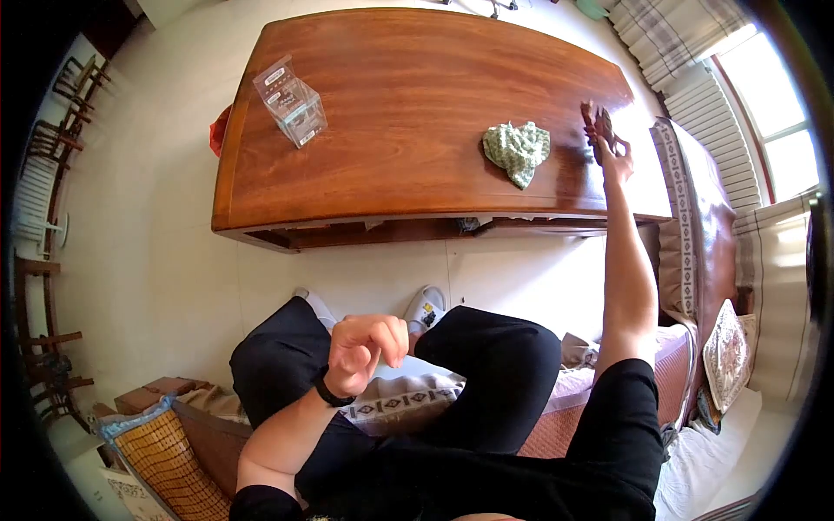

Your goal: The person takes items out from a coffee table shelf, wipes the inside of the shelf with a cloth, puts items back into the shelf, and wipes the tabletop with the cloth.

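Note:
At the right end of the wooden table, my right hand (618,161) has its fingers closed on a small dark reddish-brown ornament (599,130). It looks carved, with uneven upright parts; its exact kind is unclear, and I cannot tell whether it rests on the tabletop. To the left of that hand lies a crumpled green-and-white patterned cloth (519,153). My left hand (365,349), a dark band on its wrist, hovers over my lap with fingers loosely curled in and nothing visible in them.
A clear plastic box (294,106) with an open lid stands on the left part of the table (391,95). Below the tabletop's near edge is a shelf holding some items. I sit on a cushioned wooden seat; another bench (708,208) runs along the right, beside a window.

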A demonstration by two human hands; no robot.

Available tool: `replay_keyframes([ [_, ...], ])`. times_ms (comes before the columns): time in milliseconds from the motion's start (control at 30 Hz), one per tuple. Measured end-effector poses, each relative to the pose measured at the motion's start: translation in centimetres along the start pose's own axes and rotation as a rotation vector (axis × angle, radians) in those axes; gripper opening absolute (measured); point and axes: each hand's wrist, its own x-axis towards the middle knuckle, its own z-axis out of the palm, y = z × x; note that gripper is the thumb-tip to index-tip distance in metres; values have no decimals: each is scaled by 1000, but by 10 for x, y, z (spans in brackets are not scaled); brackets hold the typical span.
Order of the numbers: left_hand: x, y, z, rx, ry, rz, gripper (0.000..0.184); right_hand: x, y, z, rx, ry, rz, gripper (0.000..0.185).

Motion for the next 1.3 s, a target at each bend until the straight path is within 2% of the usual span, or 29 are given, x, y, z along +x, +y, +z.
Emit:
replay_keyframes([
  [33, 0, -1, 0, 0, 0, 0, 64, -5, -21, 7, 91, -34, -105, 58],
  [67, 1, -3, -1, -6, -6, -1, 63, -13, -39, 13, 149, -94, -88, 55],
  [100, 1, -5, -1, -13, -11, -2, 63, 11, -19, 51, 328, -141, -162, 51],
  [133, 3, -7, -1, -12, -10, 0, 63, -2, -47, 59, 125, -81, -220, 52],
  [167, 4, -8, -1, -20, -8, -4, 63, -8, -66, 77, 105, -74, -266, 52],
  [200, 5, -9, -2, -27, -2, -9, 63, -29, -100, 86, 91, -110, -182, 53],
  [267, 8, -9, -3, -34, 2, -5, 63, -61, -151, 107, 73, -90, -225, 51],
  [433, 6, -4, -13, -70, 17, -11, 62, -96, -203, 166, 4, -114, -299, 46],
  [733, -1, 14, -28, -152, 24, -6, 63, -111, -218, 200, -142, -77, -321, 49],
  [933, -3, 23, -25, -154, 8, 33, 65, -122, -228, 189, -164, -105, -191, 53],
  [1300, -4, 20, -29, -165, -9, 38, 64, -119, -225, 187, -253, -113, -253, 62],
])
